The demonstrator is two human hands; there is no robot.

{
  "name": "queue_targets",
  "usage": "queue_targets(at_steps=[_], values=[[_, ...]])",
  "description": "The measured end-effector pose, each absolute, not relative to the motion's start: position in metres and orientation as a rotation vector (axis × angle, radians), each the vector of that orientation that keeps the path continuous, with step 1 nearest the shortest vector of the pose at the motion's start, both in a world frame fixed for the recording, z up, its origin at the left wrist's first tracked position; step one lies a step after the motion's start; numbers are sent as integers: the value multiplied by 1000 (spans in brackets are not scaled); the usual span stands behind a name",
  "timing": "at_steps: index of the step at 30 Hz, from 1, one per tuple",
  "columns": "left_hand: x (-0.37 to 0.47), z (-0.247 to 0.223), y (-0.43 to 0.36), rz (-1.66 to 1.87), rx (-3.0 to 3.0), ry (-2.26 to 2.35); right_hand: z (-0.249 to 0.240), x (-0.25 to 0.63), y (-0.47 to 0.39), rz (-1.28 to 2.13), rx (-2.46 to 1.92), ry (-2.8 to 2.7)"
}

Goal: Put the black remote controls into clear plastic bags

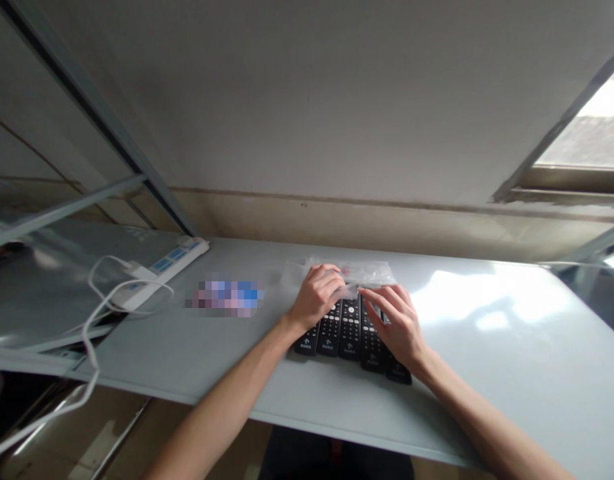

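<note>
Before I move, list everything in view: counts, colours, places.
table: one, grey, centre to right
remotes: five visible, black, mid-table
bag: one or more, transparent, behind remotes
blurred item: one, pink and blue, left of remotes
power strip: one, white, table's left end
cable: one visible, white, far left
side table: one, grey, far left
frame: one or more, grey, left
wall: one, grey and beige, behind
window: one, pale, upper right
left hand: one, bare, over left remotes
right hand: one, bare, over right remotes

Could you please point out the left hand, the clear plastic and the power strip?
Left hand [314,298]: head view, back of hand.
Clear plastic [371,272]: head view, right portion.
Power strip [163,266]: head view, socketed top.
</note>
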State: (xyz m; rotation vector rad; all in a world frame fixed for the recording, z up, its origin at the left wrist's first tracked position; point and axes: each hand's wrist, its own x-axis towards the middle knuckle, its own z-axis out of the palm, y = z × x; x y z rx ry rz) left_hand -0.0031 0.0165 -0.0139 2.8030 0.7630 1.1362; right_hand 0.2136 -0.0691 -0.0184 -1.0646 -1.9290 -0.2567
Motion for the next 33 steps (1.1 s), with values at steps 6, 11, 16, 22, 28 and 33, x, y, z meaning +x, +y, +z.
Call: queue_targets(at_steps=[6, 11, 16, 22, 28, 33], values=[[-4, -5, 12, 1059, 2942, 683, -25, 208, -71, -262, -1083, -2010], [-5, -6, 15, 945, 3074, 645, -21, 203, -73, -203, -1066, -1932], [-9, -9, 24, 867, 3066, 690, -17, 208, -70, -164, -970, -1913], [-6, -9, 18, 738, 2998, 660, -18, 204, -73, -123, -941, -2089], [0, -10, 14, 627, 3007, 637, -10, 188, -80, -15, -929, -2281], [0, -9, 16, 615, 3006, 623, -2, 191, -78, -26, -966, -2263]])
